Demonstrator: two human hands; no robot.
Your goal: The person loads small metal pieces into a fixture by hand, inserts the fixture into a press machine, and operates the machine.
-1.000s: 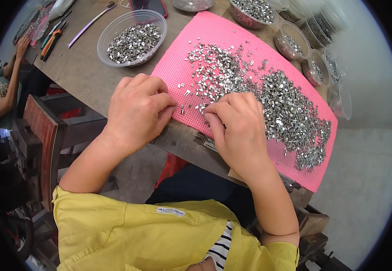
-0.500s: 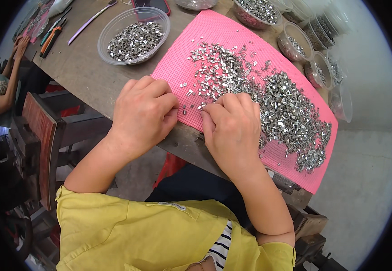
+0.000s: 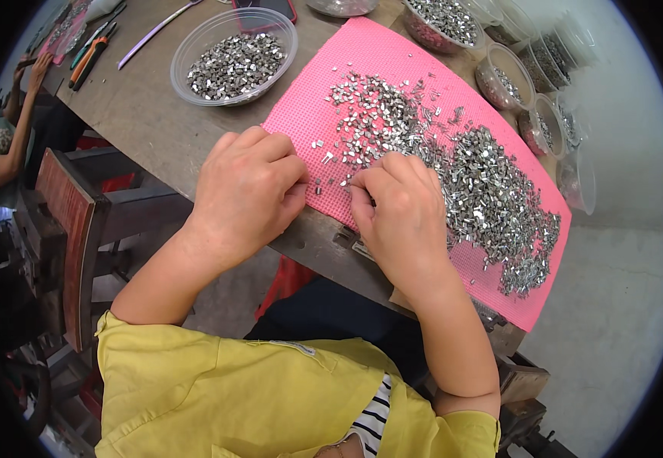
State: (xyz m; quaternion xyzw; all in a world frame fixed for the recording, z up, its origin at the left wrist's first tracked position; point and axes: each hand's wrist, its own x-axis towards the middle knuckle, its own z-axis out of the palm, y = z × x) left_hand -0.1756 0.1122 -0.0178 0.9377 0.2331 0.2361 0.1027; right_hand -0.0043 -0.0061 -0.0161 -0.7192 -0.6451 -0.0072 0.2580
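A pink textured mat (image 3: 301, 99) lies slanted on the table, with a large heap of small shiny metal pieces (image 3: 492, 191) spread over it. My left hand (image 3: 249, 183) is curled at the mat's near left corner, its fingers bent inward so that anything in them is hidden. Beside the heap's near edge, my right hand (image 3: 401, 206) is closed with thumb and forefinger together; what they pinch, if anything, is too small to make out. A few loose pieces lie on the mat between the two hands.
A clear plastic bowl (image 3: 233, 57) of metal pieces stands beyond my left hand. More filled tubs (image 3: 503, 76) line the mat's far right side. Orange-handled pliers (image 3: 88, 62) and a purple stick (image 3: 156, 34) lie far left. Another person's arm (image 3: 22, 130) shows at the left, past a wooden stool (image 3: 72, 237).
The whole view has shifted slightly. My right hand's thumb and forefinger have moved a little closer together near the loose pieces; my left hand stays curled in nearly the same place.
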